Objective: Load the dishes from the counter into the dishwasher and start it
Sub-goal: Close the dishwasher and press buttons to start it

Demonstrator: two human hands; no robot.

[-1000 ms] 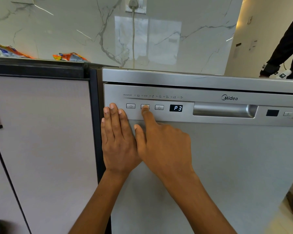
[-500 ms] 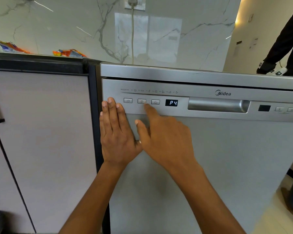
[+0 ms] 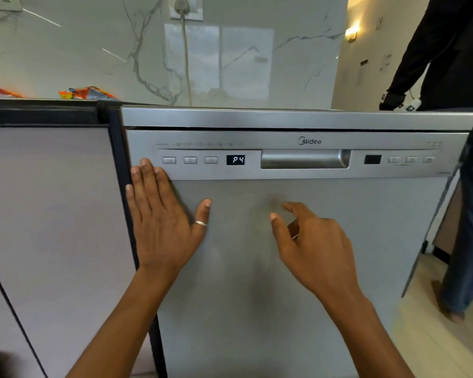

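From the head view, the brushed stainless-steel dishwasher (image 3: pixel 284 268) has its door up and closed, so any dishes inside can't be seen. The left hand (image 3: pixel 161 214) lies flat on the door's left edge, fingers straight and wide, fingertips touching the bottom of the control strip. The right hand (image 3: pixel 314 241) holds nothing, its fingers loosely curled with the forefinger sticking out, hovering in front of the door well below the panel. The small black display (image 3: pixel 235 160) reads P4, so it looks like a program is picked but start hasn't been pressed. The obvious slip is hitting the wrong key. The three small grey buttons (image 3: pixel 190 160) left of the display sit close together and their icons are too blurred to read, as are the three more grey buttons (image 3: pixel 411 159) past the recessed silver handle (image 3: pixel 303 159). A wrong press could change the program or switch it off. Orange snack wrappers (image 3: pixel 88 93) lie on the dark counter, and a grey cord (image 3: pixel 186 64) hangs down the marble wall. Another person in dark clothes (image 3: pixel 448 50) stands right by the dishwasher's right corner.
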